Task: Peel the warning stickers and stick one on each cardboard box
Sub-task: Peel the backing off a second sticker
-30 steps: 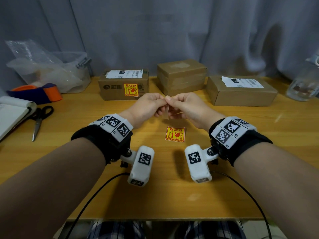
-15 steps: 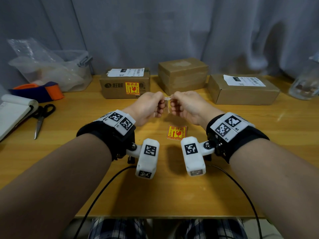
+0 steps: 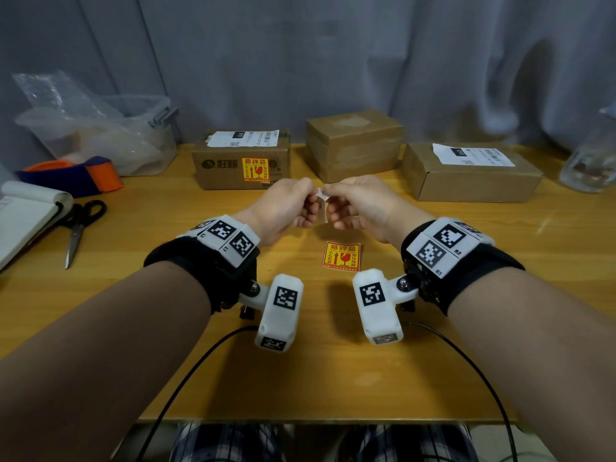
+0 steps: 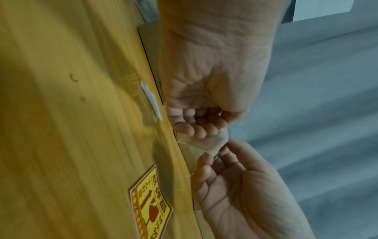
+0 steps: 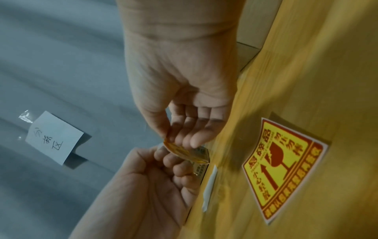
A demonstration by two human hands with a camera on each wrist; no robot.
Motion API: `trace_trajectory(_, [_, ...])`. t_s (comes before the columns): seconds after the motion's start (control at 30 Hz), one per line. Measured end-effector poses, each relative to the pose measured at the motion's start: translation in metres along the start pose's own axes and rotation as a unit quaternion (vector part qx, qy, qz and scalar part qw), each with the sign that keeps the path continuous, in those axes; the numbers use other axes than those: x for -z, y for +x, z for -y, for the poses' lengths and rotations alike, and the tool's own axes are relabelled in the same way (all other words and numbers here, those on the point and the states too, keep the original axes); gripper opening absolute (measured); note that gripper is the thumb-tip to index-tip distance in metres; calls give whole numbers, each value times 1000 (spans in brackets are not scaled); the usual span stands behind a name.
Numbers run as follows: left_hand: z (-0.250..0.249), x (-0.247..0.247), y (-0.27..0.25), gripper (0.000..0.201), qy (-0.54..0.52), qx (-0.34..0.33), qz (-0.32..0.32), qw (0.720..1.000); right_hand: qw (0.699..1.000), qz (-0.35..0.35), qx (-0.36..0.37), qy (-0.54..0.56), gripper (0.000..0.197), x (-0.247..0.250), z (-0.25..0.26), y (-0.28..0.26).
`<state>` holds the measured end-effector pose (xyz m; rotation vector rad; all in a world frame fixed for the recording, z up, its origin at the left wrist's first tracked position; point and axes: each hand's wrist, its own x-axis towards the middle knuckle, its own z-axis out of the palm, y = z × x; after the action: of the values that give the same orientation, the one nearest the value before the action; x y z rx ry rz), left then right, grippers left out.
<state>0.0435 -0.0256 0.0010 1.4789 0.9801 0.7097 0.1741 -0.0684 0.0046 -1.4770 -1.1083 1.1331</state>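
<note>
Above the table's middle, my left hand (image 3: 308,201) and right hand (image 3: 333,203) pinch one small warning sticker (image 3: 321,205) between their fingertips. In the left wrist view its whitish backing (image 4: 204,143) faces the left hand (image 4: 204,131). In the right wrist view the right hand (image 5: 180,142) pinches the curled yellow face (image 5: 184,152). A second yellow-red sticker (image 3: 341,256) lies flat on the table below the hands. Three cardboard boxes stand at the back: the left box (image 3: 216,165) bears a sticker (image 3: 255,170), and the middle box (image 3: 355,145) and right box (image 3: 466,178) show none.
A clear plastic bin (image 3: 160,141) with a bag, an orange-blue roll (image 3: 83,176), a notebook (image 3: 26,218) and scissors (image 3: 78,228) lie at the left. A glass jar (image 3: 590,161) stands far right. A white paper strip (image 5: 208,189) lies near the boxes.
Both hands stay together over the table's middle. A white corner of the sticker's backing now shows between the fingertips, where before they met closely.
</note>
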Motion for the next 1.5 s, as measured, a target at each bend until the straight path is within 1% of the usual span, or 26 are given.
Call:
trace_trajectory(0.07, [-1,0,-1,28,2,2,-1,1000,1000,-6,10,5,17,0,-1,0])
trace_trajectory(0.13, [-2,-1,-2,33,7,4,4,1000,1000,-15,15,4,18,0,-2,1])
trace_trajectory(0.2, [-2,-1,-2,37,36,-4,11,999,1000,-23,18,3,20,-1,-3,2])
trace_trajectory(0.27, [-1,-2,-3,32,54,-20,24,998,999,-29,19,6,20,-1,-4,3])
trace_trajectory(0.33, [0,-1,-3,25,46,-26,31,998,999,-30,19,12,16,1,-5,3])
trace_trajectory(0.47, [1,-1,-2,26,20,-20,6,1000,999,-23,18,25,14,1,-5,1])
trace_trajectory(0.53, [1,-3,-2,26,-2,-12,-9,1000,999,-23,32,34,9,1,-4,0])
trace_trajectory(0.6, [0,-4,-3,25,-20,0,-6,1000,997,-25,65,33,13,0,-3,-1])
trace_trajectory(0.67, [-1,-4,-3,26,-42,15,-3,999,994,-16,110,12,10,0,-3,-2])
trace_trajectory(0.83, [-5,1,-2,28,-89,38,-15,995,980,-2,178,-88,13,7,-8,-3])
trace_trajectory(0.9, [-5,2,-2,30,-98,49,-6,994,970,-17,212,-121,15,9,-9,0])
trace_trajectory(0.97, [-7,2,-2,29,-89,59,1,994,955,-54,247,-155,11,9,-9,2])
trace_trajectory(1.03, [-8,0,-2,22,-69,56,-4,996,940,-89,272,-183,9,8,-9,5])
trace_trajectory(1.07, [-8,0,-2,15,-48,40,-12,998,938,-97,277,-186,8,8,-9,6])
trace_trajectory(1.13, [-6,4,-2,10,22,-25,-28,999,938,-102,275,-182,6,8,-11,7])
trace_trajectory(1.2, [-2,9,-3,16,81,-103,-12,991,943,-104,266,-172,3,9,-13,7])
trace_trajectory(1.27, [0,11,-5,20,111,-156,14,981,950,-104,253,-153,1,11,-14,7])
trace_trajectory(1.33, [0,11,-7,19,124,-188,11,974,956,-107,240,-133,4,11,-15,8])
trace_trajectory(1.43, [0,9,-5,15,151,-220,-44,963,966,-94,217,-104,6,10,-16,7])
trace_trajectory(1.5, [-1,9,-4,9,172,-231,-77,955,969,-90,210,-89,7,9,-17,7])
